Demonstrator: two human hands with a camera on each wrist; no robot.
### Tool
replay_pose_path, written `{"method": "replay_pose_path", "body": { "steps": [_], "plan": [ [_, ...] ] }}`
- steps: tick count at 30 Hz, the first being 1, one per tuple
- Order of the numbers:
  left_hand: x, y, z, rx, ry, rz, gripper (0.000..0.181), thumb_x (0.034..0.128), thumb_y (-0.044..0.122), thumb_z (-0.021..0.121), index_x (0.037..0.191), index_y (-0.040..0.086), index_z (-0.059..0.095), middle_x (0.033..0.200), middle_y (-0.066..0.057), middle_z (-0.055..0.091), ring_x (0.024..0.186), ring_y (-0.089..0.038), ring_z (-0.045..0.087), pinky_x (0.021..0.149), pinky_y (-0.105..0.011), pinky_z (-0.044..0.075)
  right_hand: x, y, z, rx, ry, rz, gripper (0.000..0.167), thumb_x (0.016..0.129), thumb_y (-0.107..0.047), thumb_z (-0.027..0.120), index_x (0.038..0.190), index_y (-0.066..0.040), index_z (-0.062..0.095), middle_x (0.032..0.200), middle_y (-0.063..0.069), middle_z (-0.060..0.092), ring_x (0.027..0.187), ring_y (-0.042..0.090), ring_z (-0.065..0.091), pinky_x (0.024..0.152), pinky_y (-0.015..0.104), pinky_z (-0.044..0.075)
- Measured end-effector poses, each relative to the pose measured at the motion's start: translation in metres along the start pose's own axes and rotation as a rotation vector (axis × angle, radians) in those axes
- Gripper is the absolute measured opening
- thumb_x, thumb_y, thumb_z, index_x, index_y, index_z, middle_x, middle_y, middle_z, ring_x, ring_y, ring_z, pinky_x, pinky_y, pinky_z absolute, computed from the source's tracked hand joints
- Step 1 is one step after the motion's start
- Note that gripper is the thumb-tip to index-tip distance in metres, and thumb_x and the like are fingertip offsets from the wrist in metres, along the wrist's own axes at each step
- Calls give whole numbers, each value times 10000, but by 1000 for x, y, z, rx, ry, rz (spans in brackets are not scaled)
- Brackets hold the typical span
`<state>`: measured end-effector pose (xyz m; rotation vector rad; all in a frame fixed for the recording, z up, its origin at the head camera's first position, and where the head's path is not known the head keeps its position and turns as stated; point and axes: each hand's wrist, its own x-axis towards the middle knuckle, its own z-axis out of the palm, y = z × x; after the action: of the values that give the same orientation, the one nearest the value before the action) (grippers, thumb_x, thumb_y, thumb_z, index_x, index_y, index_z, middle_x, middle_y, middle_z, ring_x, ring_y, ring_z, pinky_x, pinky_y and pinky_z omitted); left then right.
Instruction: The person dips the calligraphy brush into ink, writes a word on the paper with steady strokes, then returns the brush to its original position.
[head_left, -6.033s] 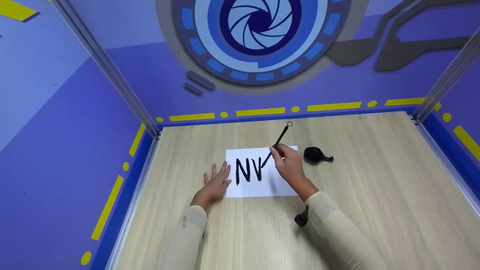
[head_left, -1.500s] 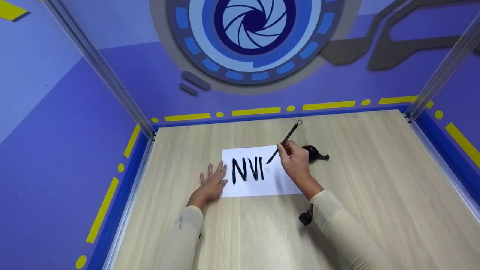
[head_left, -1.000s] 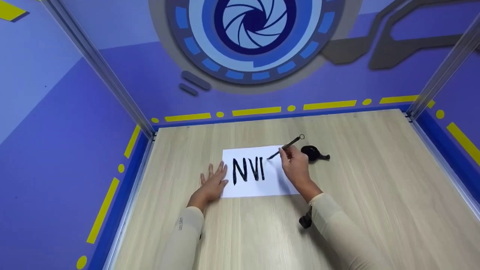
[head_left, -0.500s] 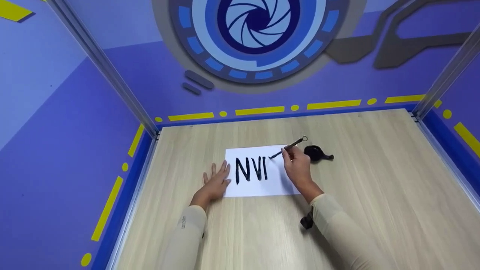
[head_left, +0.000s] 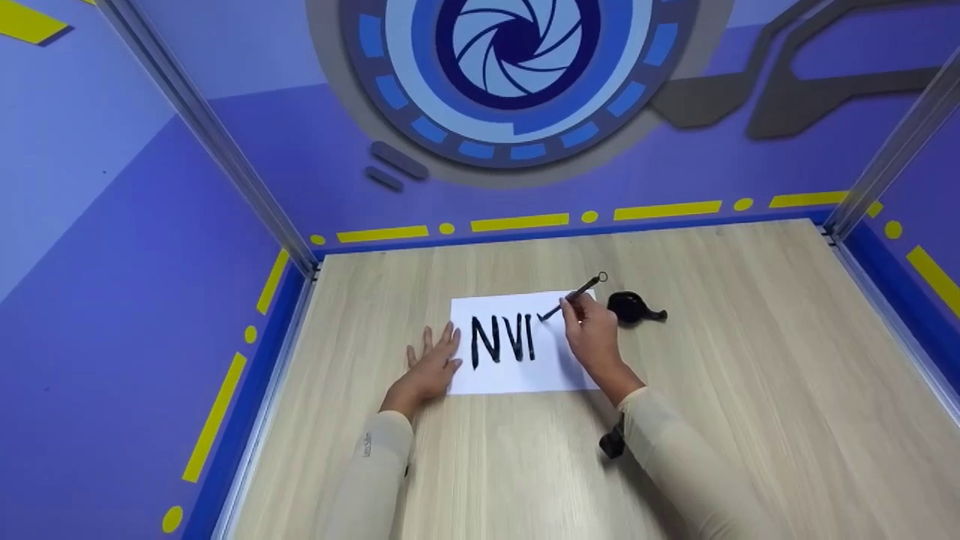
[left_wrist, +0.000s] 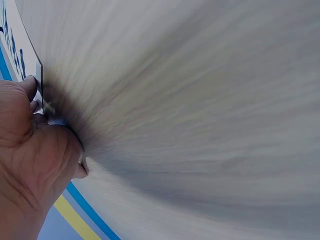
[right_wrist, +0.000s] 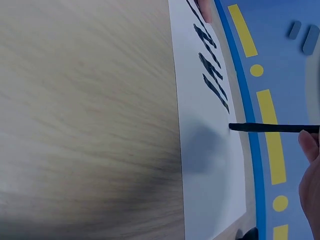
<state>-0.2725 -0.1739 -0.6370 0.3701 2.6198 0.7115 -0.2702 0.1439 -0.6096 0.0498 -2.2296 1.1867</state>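
Note:
A white sheet of paper [head_left: 495, 381] lies on the table, bearing thick black strokes [head_left: 517, 337] that look like "NVI". My left hand [head_left: 433, 367] rests with spread fingers at the sheet's left edge; the left wrist view shows its palm side [left_wrist: 35, 160] and a corner of the sheet [left_wrist: 22, 37]. My right hand [head_left: 592, 337] pinches a slim black brush [head_left: 589, 286] with a ring at its top end. In the right wrist view the brush [right_wrist: 275, 128] has its tip by the sheet's far edge, just past the last stroke; whether it touches the paper I cannot tell.
A small black dish with a short handle [head_left: 626, 309] stands right of the sheet, close to my right hand. Blue-purple panels [head_left: 450, 202] enclose the wooden table [head_left: 525, 465] at the back and both sides. A black device [head_left: 612, 444] hangs under my right wrist.
Since six seconds ago a further upright stroke has appeared right of the "V", and the brush has moved right. It leans lower than 1.5 seconds ago. My left hand stays on the sheet's edge.

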Motion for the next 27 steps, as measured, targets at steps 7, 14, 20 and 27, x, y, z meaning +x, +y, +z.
{"method": "replay_pose_path", "body": {
  "steps": [7, 14, 20, 27],
  "plan": [
    [2, 1, 1, 11, 3, -5, 644, 1158, 351, 396, 1731, 207, 139, 1834, -11, -28, 1677, -406, -192, 1281, -740, -164, 1, -1, 2, -6, -8, -2, 136, 982, -102, 755, 893, -1, 736, 792, 141, 796, 697, 249, 732, 666, 418, 602],
    [0, 3, -1, 13, 3, 2, 640, 1161, 343, 392, 1731, 203, 136, 1834, -17, -32, 1673, -408, -199, 1282, -738, -166, 3, -1, -1, -4, -1, -35, 142, 972, -87, 757, 861, -4, 724, 749, 137, 767, 669, 246, 698, 645, 416, 581],
    [1, 0, 1, 10, 6, 4, 640, 1158, 328, 395, 1731, 184, 149, 1835, -29, -21, 1674, -429, -181, 1276, -751, -157, 3, -4, -4, -7, 1, -48, 163, 962, -89, 763, 827, -15, 711, 684, 119, 713, 614, 210, 615, 598, 375, 513],
    [2, -1, 2, 23, 10, -1, 639, 1158, 347, 389, 1731, 202, 145, 1834, -15, -21, 1676, -426, -174, 1283, -744, -152, 0, -5, -6, -4, -26, -19, 144, 961, -90, 763, 843, -19, 719, 675, 97, 700, 612, 165, 576, 599, 317, 473]
  ]
}}
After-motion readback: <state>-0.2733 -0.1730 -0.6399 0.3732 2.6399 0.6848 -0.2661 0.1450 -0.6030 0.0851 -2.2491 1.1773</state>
